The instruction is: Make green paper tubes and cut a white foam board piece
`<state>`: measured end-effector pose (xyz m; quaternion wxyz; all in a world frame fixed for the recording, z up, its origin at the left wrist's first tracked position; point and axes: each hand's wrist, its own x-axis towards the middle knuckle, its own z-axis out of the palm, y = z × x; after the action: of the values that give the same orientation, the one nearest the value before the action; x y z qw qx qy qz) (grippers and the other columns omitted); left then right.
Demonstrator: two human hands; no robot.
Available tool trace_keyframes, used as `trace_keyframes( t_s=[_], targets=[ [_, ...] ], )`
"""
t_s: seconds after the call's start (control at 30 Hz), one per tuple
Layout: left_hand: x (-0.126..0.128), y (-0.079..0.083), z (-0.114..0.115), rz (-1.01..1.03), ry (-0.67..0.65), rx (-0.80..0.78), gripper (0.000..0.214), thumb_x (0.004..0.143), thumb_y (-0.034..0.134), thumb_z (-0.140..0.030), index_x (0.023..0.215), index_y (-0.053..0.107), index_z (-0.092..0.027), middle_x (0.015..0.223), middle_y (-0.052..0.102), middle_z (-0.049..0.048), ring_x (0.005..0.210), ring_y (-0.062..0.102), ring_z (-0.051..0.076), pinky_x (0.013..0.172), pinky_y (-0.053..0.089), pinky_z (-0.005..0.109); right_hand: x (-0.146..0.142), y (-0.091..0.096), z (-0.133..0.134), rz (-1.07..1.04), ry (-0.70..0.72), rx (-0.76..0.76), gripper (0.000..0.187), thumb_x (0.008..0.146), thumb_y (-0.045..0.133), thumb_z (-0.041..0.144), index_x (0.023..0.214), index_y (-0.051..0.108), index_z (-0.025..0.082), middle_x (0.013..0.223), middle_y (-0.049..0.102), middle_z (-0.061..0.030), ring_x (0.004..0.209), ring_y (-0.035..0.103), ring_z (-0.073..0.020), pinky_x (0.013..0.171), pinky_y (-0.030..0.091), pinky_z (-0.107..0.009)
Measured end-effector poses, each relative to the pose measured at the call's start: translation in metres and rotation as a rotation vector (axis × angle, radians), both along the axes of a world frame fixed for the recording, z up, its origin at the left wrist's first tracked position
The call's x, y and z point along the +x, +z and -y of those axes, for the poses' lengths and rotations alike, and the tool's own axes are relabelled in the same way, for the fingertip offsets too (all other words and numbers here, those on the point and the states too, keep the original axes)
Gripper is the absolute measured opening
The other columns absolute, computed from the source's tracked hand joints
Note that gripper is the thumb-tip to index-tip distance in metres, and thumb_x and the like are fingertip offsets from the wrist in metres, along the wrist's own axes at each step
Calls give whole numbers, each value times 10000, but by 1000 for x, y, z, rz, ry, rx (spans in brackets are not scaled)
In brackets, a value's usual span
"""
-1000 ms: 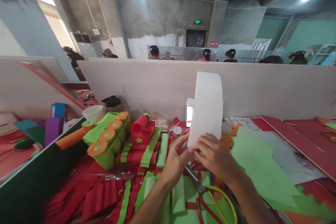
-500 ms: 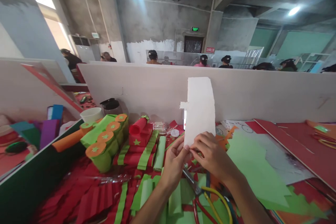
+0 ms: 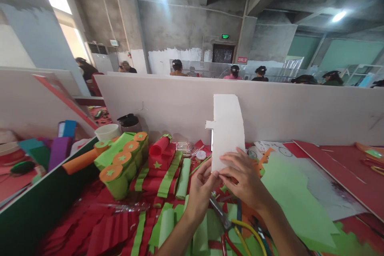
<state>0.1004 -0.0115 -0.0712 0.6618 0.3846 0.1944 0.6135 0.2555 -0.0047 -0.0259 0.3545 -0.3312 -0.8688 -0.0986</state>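
Both hands hold one upright white foam sheet by its lower edge, in front of the pale partition. My left hand pinches the sheet's bottom left corner with thumb and fingers. My right hand grips the bottom edge from the right, fingers curled over it. The sheet has a small notch on its left side. Below the hands lie scissors with yellow and red handles, on green and red paper strips.
A green paper train with orange wheels and a red rolled piece stand at left. A white cup and a dark jar sit behind. A large green sheet lies right. Several people sit beyond the partition.
The white sheet has turned slightly and sunk a little, its top now narrower. Both hands stay on its lower edge. The camera has shifted a bit.
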Motion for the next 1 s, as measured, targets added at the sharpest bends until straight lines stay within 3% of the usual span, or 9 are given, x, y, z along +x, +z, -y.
trace_keyframes(
  t_s=[0.47, 0.67, 0.73, 0.83, 0.93, 1.0],
  targets=[
    [-1, -1, -1, -10, -10, -13, 463, 839, 710, -237, 1280, 586, -173, 1276, 651, 150, 1173, 611, 301, 968, 519, 400, 0, -5, -3, -3, 15, -32, 106, 898, 596, 141, 839, 620, 225, 1109, 652, -48, 1128, 576, -232, 1135, 229, -645],
    [-1, 1, 1, -6, 38, -70, 452, 830, 722, -247, 1254, 584, -173, 1184, 702, 139, 1133, 639, 291, 951, 531, 395, 1, -2, 1, -66, 7, 10, 124, 883, 625, 166, 977, 647, 245, 1193, 618, -75, 1225, 513, -272, 1142, 218, -636],
    [-1, 2, 2, 1, 57, -78, 447, 827, 725, -251, 1243, 586, -172, 1168, 710, 133, 1122, 646, 282, 956, 529, 388, 1, -1, 3, -194, 1, 1, 213, 859, 645, 180, 1061, 641, 249, 1322, 546, -97, 1317, 425, -310, 1145, 206, -638],
    [-2, 5, 2, 10, 114, -89, 417, 819, 732, -260, 1206, 606, -167, 1170, 711, 121, 1108, 655, 263, 963, 526, 362, -1, -3, 2, -584, 1, -117, 358, 873, 614, 218, 1226, 563, 245, 1454, 433, -125, 1377, 359, -326, 1130, 281, -596],
    [-3, 9, 2, 34, 164, -102, 425, 807, 743, -261, 1201, 612, -171, 1171, 713, 107, 1108, 656, 252, 984, 514, 348, -6, -11, -6, -956, 117, -396, 542, 894, 596, 304, 1394, 397, 235, 1424, 489, -155, 1293, 497, -299, 1039, 450, -497],
    [-3, 10, 2, 53, 172, -106, 440, 805, 745, -259, 1211, 603, -170, 1174, 711, 106, 1128, 647, 253, 1001, 504, 353, -13, -19, -11, -1105, 204, -625, 603, 859, 649, 349, 1395, 400, 229, 1326, 596, -146, 1181, 600, -290, 952, 526, -447]
  ],
)
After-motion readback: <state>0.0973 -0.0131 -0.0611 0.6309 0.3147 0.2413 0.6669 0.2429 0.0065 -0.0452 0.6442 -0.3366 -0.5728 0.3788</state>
